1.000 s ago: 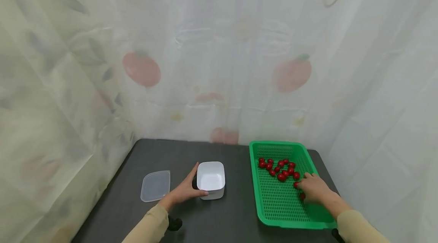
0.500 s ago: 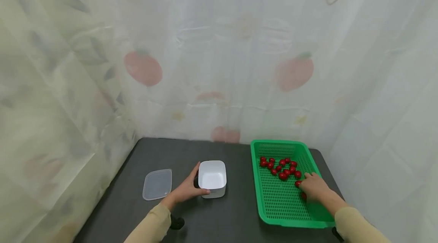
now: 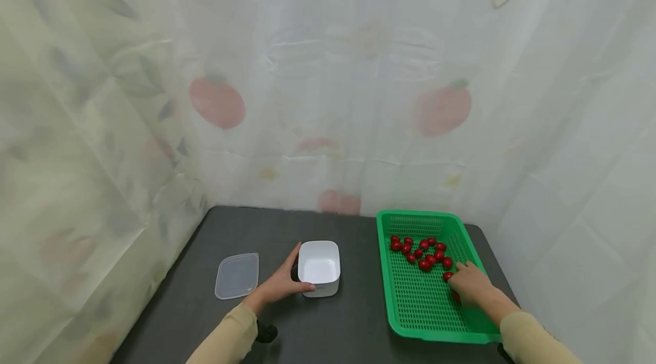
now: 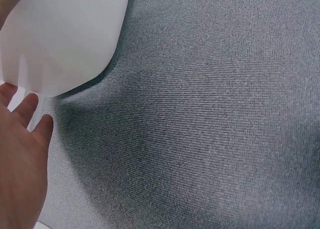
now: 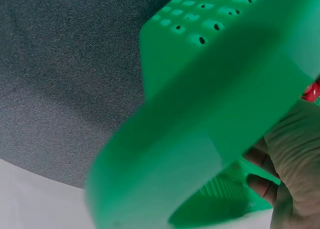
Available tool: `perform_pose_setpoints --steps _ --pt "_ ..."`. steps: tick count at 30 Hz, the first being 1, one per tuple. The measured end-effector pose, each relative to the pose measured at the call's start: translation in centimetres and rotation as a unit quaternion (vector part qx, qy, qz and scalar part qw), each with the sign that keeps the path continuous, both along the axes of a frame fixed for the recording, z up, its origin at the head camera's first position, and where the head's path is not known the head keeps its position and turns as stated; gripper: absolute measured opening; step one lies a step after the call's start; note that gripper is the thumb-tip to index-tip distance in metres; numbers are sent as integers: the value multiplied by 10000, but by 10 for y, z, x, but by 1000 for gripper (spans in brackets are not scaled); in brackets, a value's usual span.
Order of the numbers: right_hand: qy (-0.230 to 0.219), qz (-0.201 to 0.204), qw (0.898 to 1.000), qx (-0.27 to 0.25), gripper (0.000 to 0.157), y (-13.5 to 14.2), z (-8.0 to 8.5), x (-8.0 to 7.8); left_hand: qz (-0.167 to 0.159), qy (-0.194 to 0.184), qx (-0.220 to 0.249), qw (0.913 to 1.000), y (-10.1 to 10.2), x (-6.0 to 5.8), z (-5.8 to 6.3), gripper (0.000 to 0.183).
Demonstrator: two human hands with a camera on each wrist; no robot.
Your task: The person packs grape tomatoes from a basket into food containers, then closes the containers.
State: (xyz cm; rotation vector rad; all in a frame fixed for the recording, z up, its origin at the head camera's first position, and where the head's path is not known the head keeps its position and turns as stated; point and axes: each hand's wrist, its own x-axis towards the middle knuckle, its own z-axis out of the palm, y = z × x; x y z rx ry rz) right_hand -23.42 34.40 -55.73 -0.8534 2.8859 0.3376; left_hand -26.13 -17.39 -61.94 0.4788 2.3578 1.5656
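Observation:
My left hand (image 3: 279,286) holds a white square container (image 3: 319,264) from its left side, thumb on the near wall and fingers around the back. In the left wrist view, fingertips (image 4: 46,126) lie against the container's pale wall (image 4: 70,39). My right hand (image 3: 470,283) is down inside a green basket (image 3: 386,301), at its right side. One cherry tomato (image 3: 448,277) sits at its fingertips and another (image 3: 456,297) shows partly under the hand. In the right wrist view the fingers bend inward behind the basket rim (image 5: 165,134); whether they grip a tomato is hidden.
Several cherry tomatoes (image 3: 425,265) lie in the far half of the basket. A translucent square lid (image 3: 237,276) lies flat on the dark table (image 3: 353,318), left of the container. Patterned curtains (image 3: 328,96) enclose the back and sides.
The head view has shifted slightly. Both hands keep their places, the left at the container and the right in the basket by the same tomatoes.

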Motion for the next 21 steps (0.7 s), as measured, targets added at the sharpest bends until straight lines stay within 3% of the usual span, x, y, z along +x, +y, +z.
perform_pose_setpoints --steps 13,21 --pt "-59 20 10000 47 29 -6 4 5 -52 -81 -45 9999 0 -1 0 127" --pt "-28 54 10000 -19 36 -7 2 3 -23 -89 -33 10000 0 -2 1 129"
